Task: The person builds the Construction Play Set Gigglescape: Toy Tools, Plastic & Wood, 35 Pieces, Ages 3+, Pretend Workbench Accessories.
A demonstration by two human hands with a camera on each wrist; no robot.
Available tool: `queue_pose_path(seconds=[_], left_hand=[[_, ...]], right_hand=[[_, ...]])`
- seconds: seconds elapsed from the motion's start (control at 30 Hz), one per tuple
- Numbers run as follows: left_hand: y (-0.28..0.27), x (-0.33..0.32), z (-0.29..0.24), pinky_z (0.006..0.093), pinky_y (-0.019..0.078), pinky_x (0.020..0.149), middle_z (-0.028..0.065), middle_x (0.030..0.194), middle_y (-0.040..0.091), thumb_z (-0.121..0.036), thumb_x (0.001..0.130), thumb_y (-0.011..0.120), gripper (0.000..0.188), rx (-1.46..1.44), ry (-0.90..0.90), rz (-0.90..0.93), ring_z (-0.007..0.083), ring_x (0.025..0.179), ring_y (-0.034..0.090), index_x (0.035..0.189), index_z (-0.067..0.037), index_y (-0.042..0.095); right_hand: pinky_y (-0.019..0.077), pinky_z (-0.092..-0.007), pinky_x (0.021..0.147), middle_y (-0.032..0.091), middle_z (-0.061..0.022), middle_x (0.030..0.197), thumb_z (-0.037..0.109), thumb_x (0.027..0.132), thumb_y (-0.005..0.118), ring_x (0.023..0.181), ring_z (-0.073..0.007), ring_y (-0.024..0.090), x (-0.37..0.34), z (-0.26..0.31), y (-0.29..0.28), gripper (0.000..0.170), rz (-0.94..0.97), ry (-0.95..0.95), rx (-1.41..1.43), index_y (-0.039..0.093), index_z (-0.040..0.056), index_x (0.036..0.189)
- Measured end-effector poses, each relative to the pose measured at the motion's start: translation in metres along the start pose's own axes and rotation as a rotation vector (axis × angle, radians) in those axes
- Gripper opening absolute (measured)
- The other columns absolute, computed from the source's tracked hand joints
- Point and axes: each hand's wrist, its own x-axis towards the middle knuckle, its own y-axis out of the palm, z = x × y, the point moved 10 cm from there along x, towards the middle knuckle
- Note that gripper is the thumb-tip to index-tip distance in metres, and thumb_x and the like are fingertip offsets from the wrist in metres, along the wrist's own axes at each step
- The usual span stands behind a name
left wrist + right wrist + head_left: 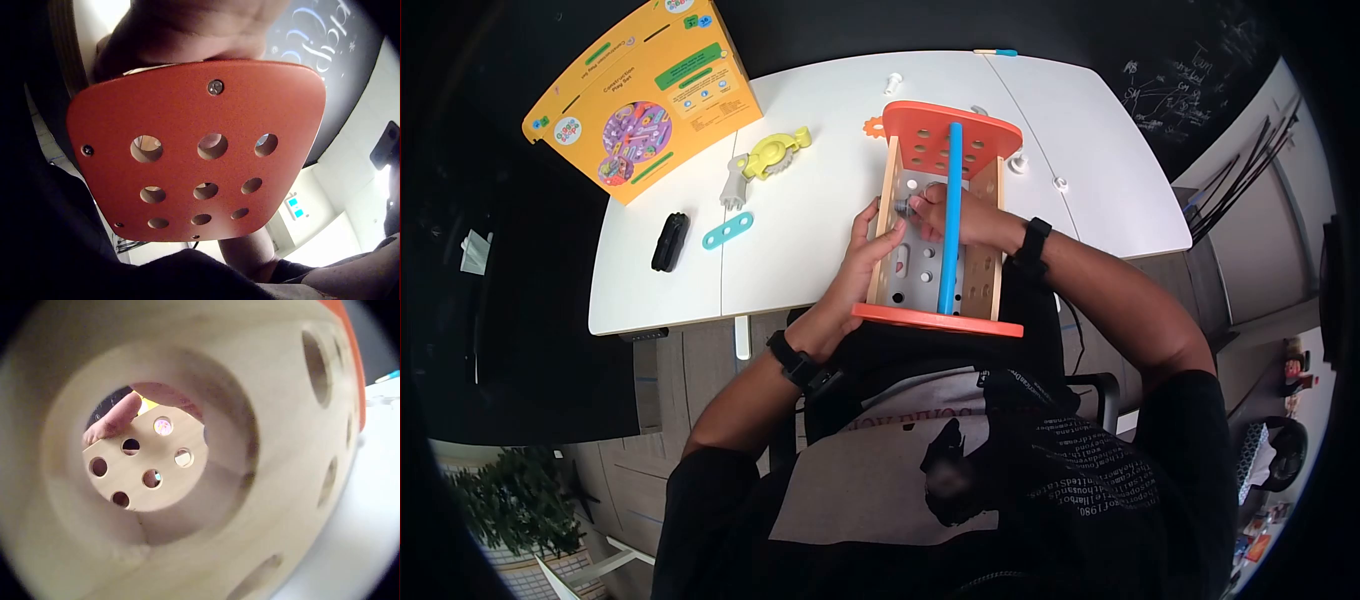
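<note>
A wooden toy toolbox (951, 138) with orange ends and a blue handle bar (951, 220) is held over the table's near edge. My left hand (862, 268) grips its left side wall, thumb over the top edge. Reaching inside, under the bar, my right hand (968, 214) pinches a small grey piece (903, 207) near the left wall; fingers partly hide that piece. White pegs (926, 277) stick up from the grey floor of the box. The left wrist view shows an orange end panel (181, 115) with holes; the right wrist view looks through a hole in the wooden side wall (281, 425).
On the white table (800, 240) lie a yellow-green and grey toy tool (770, 157), a teal strip with holes (728, 231), a black case (669, 242) and white pieces (893, 83). A yellow box (645, 100) stands back left. An orange gear (874, 127) shows behind the toolbox.
</note>
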Motion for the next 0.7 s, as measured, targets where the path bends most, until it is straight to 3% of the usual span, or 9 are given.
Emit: queue_pose_path(seconds=[0.07,0.17,0.23,0.27,0.33,0.43,0.53,0.67,0.7], left_hand=[[0.005,-0.004,-0.004,0.0332,0.0546,0.09,0.0104,0.138,0.053,-0.037,0.099,0.071,0.082,-0.024,0.01,0.005,0.0176,0.118,0.061,0.162,-0.017,0.022],[0.008,-0.006,-0.008,0.0332,0.0547,0.09,0.0105,0.14,0.052,-0.037,0.099,0.071,0.081,-0.037,0.026,0.002,0.018,0.118,0.061,0.161,-0.017,0.023],[0.004,-0.004,-0.005,0.0336,0.0549,0.091,0.011,0.141,0.052,-0.037,0.099,0.07,0.081,-0.028,0.025,-0.004,0.0186,0.119,0.061,0.161,-0.017,0.023],[0.0,0.0,-0.003,0.035,0.0555,0.093,0.0119,0.142,0.051,-0.038,0.099,0.071,0.082,-0.002,0.035,0.01,0.02,0.12,0.061,0.162,-0.017,0.022],[0.001,0.001,-0.003,0.0364,0.0561,0.094,0.0129,0.143,0.05,-0.038,0.099,0.071,0.082,0.024,0.046,0.024,0.0213,0.121,0.061,0.162,-0.017,0.021],[0.007,-0.005,-0.005,0.0363,0.0557,0.094,0.0129,0.143,0.05,-0.039,0.099,0.071,0.083,-0.029,0.014,0.021,0.0215,0.122,0.061,0.162,-0.017,0.021],[0.005,-0.005,-0.004,0.0368,0.0558,0.094,0.0126,0.142,0.05,-0.039,0.099,0.07,0.082,-0.027,0.01,0.001,0.0211,0.121,0.061,0.162,-0.017,0.022],[0.005,-0.002,-0.004,0.037,0.0553,0.095,0.0135,0.142,0.05,-0.039,0.099,0.07,0.083,-0.033,0.031,0.024,0.0209,0.125,0.059,0.162,-0.016,0.021],[0.005,-0.001,-0.004,0.0368,0.0551,0.095,0.0139,0.141,0.05,-0.04,0.099,0.07,0.083,-0.024,0.041,0.027,0.0208,0.126,0.058,0.162,-0.016,0.021]], right_hand=[[0.0505,-0.0333,0.071,0.062,-0.0092,0.085,0.025,0.097,0.069,0.079,-0.0162,0.062,-0.003,-0.001,0.01,0.034,0.068,0.117,0.139,0.055,-0.003,0.109],[0.0499,-0.0339,0.07,0.062,-0.0108,0.084,0.021,0.097,0.068,0.081,-0.0159,0.061,-0.008,0.007,-0.002,0.03,-0.072,0.108,0.156,0.055,-0.0031,0.109],[0.0522,-0.0324,0.078,0.062,-0.0066,0.084,0.028,0.107,0.055,0.084,-0.0161,0.063,-0.01,0.023,-0.004,0.03,-0.114,-0.182,-0.05,0.051,-0.0002,0.117],[0.0522,-0.0324,0.078,0.062,-0.0066,0.084,0.028,0.107,0.055,0.084,-0.0161,0.063,-0.008,0.015,-0.002,0.03,-0.115,-0.177,-0.05,0.051,-0.0002,0.117],[0.0489,-0.0342,0.067,0.059,-0.0109,0.079,0.024,0.103,0.059,0.074,-0.0149,0.058,-0.011,0.027,-0.005,0.027,-0.198,-0.358,-0.052,0.054,-0.0026,0.106],[0.049,-0.0344,0.067,0.06,-0.0104,0.08,0.023,0.102,0.06,0.074,-0.015,0.059,-0.002,0.004,0.003,0.027,-0.046,-0.036,-0.025,0.052,-0.0021,0.105],[0.0495,-0.0348,0.068,0.061,-0.011,0.081,0.023,0.102,0.061,0.075,-0.016,0.058,-0.005,0.002,0.006,0.027,0.008,0.107,0.083,0.056,-0.0032,0.102],[0.0501,-0.0355,0.068,0.062,-0.0112,0.08,0.028,0.104,0.06,0.073,-0.0178,0.06,-0.013,0.012,-0.002,0.032,-0.126,0.089,0.177,0.059,-0.003,0.095],[0.0503,-0.0356,0.068,0.063,-0.0111,0.079,0.031,0.105,0.058,0.071,-0.0183,0.06,-0.013,0.023,-0.007,0.036,-0.208,-0.099,0.071,0.06,-0.0029,0.094]])
